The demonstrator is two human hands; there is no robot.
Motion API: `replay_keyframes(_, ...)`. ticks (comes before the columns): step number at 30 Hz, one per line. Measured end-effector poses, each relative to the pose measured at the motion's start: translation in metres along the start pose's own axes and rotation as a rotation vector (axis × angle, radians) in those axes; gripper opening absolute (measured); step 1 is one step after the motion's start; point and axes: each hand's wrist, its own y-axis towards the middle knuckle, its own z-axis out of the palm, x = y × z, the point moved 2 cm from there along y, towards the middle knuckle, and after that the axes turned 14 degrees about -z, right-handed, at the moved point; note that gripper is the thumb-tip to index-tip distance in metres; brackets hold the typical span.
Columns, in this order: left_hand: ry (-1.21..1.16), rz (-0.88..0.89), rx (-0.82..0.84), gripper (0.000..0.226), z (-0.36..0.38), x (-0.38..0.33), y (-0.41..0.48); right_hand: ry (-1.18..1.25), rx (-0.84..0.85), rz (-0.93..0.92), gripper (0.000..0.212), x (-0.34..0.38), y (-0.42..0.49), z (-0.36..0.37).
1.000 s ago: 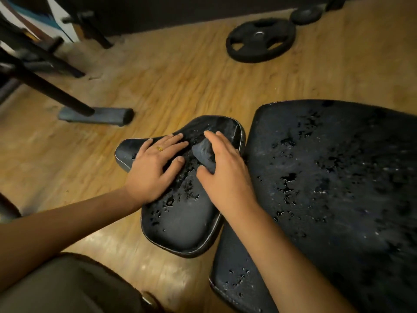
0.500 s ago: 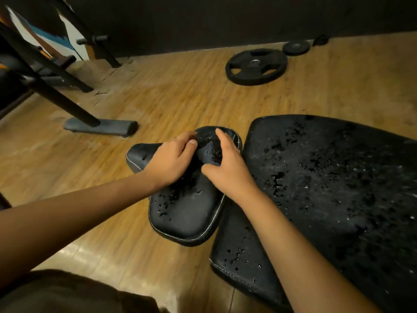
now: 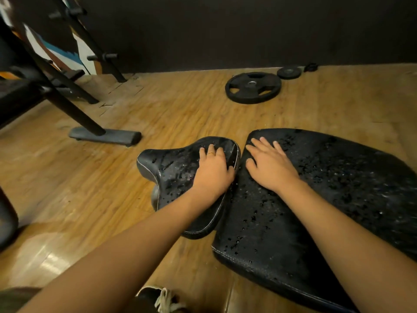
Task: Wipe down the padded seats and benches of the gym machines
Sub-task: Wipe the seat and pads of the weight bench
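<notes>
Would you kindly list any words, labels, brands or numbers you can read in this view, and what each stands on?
No text can be read.
Large weight plate: any raised markings are too blurred to read.
Painted wall panel: colour shapes only, no letters visible.
Seat pad and bench pad: specks and stitching, no label visible.

Wooden plank floor (image 3: 180, 109), large black weight plate (image 3: 253, 87) lying flat, smaller plate (image 3: 289, 72) beside it, machine foot (image 3: 106, 135)
</notes>
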Motion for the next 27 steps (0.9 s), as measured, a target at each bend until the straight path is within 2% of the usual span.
replay_keyframes(5,-0.097,0.12,-0.023,0.063,-0.009,-0.006,-0.009,-0.024,0.027,0.001,0.053,0.0,0.001,-0.002)
replay_keyframes(8,-0.107,0.188,-0.102,0.055,-0.032,0.013,0.012,-0.003,0.026,0.001,0.053,-0.001,0.001,-0.003)
replay_keyframes(10,-0.128,0.138,-0.132,0.049,-0.058,0.042,0.036,0.005,0.019,0.002,0.053,-0.002,0.002,-0.003)
replay_keyframes(13,-0.099,0.019,-0.088,0.051,-0.092,0.102,0.065,0.004,0.012,0.003,0.053,-0.002,0.003,-0.001)
replay_keyframes(16,-0.041,-0.079,-0.077,0.044,-0.098,0.168,0.079,0.012,0.001,0.008,0.053,-0.003,0.003,-0.001)
replay_keyframes(18,-0.115,-0.137,-0.054,0.04,-0.088,0.196,0.08,0.011,-0.002,0.009,0.053,-0.003,0.004,0.0)
replay_keyframes(23,-0.488,-0.229,-0.044,0.031,-0.072,0.204,0.09,-0.007,0.002,0.013,0.053,-0.005,0.006,0.003)
replay_keyframes(25,-0.49,-0.232,-0.024,0.029,-0.074,0.203,0.093,-0.019,0.005,0.016,0.053,-0.004,0.006,0.004)
replay_keyframes(27,-0.399,-0.204,-0.077,0.028,-0.073,0.201,0.087,-0.02,0.011,0.017,0.053,-0.003,0.005,0.005)
